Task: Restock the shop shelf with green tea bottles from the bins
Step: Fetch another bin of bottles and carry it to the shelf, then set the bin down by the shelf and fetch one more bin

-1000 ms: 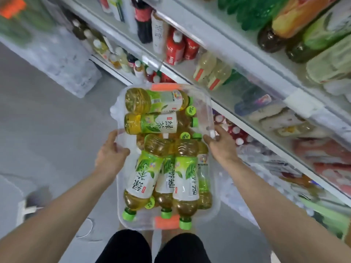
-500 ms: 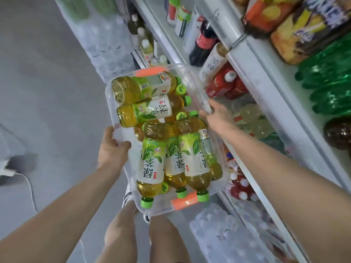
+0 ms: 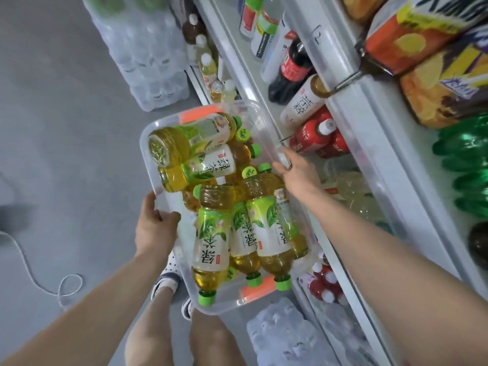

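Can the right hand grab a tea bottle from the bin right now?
Probably not yet: the right hand and left hand both grip the bin by its rims, holding it up. The bottles lie uncovered just beside it.

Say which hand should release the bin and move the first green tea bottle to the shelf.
Right, likely: right hand grips the bin rim on the shelf side, beside a bottle cap; left hand holds the far rim.

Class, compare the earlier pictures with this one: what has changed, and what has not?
The bin has moved forward along the shelf as the person steps ahead. The left hand and right hand keep gripping its sides, and the bottles remain lying inside.
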`<state>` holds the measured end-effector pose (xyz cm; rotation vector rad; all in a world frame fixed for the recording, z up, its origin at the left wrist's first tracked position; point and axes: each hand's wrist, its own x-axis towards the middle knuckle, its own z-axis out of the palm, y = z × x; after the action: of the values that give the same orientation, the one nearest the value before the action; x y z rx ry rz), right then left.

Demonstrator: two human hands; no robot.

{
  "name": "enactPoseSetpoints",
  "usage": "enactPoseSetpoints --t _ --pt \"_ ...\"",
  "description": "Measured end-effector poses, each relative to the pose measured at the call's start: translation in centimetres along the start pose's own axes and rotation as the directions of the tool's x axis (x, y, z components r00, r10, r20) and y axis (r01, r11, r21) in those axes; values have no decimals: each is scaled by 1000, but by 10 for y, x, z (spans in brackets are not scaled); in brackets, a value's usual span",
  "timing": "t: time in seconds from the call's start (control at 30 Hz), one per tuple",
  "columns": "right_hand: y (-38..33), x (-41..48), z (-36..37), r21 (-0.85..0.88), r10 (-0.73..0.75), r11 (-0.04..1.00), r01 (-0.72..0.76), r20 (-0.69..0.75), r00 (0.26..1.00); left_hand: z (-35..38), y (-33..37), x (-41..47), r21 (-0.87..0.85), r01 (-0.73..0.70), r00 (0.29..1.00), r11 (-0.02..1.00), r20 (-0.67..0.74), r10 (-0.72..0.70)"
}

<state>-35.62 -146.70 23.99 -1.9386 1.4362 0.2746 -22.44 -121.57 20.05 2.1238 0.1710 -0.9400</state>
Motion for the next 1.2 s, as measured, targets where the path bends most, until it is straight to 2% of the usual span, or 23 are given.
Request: enactPoseSetpoints --t 0.2,0.27,0.37,0.43,0.53,0.63,0.7,0.77,0.83,0.93,1.0,1.07,1.13,1.2 --pt "6 -3 4 22 -9 1000 9 -4 1000 -6 3 -3 122 -28 999 992 41 23" --pt "6 -9 8 35 4 999 -3 -26 1000 -11 9 -5 245 -92 993 965 96 70" --pt "9 -23 11 -20 14 1000 -15 -47 999 -16 21 -5 506 -190 978 842 174 116" --pt "10 -40 6 -86 6 996 -10 -44 999 -21 29 2 698 -230 970 678 221 102" --pt "7 -78 -6 -157 -26 987 19 -43 999 -35 45 16 863 -367 927 347 368 68" --pt "-2 -126 -14 -203 -111 975 91 -89 990 -56 74 20 853 -523 851 8 521 74" --pt "-8 -162 -17 -219 -154 969 118 -156 976 -68 99 9 791 -601 779 -117 612 136" --pt "-17 -204 -19 -238 -159 966 102 -238 958 -80 125 -13 666 -713 637 -219 746 195" --pt "-27 -248 -19 -219 -147 973 77 -326 934 -91 147 -42 494 -804 444 -331 869 219" --pt "-43 -326 -12 -194 -90 981 1 -452 888 -111 170 -97 185 -819 76 -543 973 218" --pt "-51 -379 -3 -185 -52 981 -51 -514 856 -124 177 -137 -4 -780 -145 -626 974 175" --pt "-60 -433 8 -166 22 976 -139 -561 828 -138 178 -177 -170 -727 -322 -665 940 112" --pt "-67 -487 19 -145 87 965 -219 -611 787 -151 171 -216 -321 -653 -472 -686 881 37" --pt "-73 -541 34 -131 117 953 -273 -673 730 -163 157 -255 -429 -558 -584 -710 811 -32"
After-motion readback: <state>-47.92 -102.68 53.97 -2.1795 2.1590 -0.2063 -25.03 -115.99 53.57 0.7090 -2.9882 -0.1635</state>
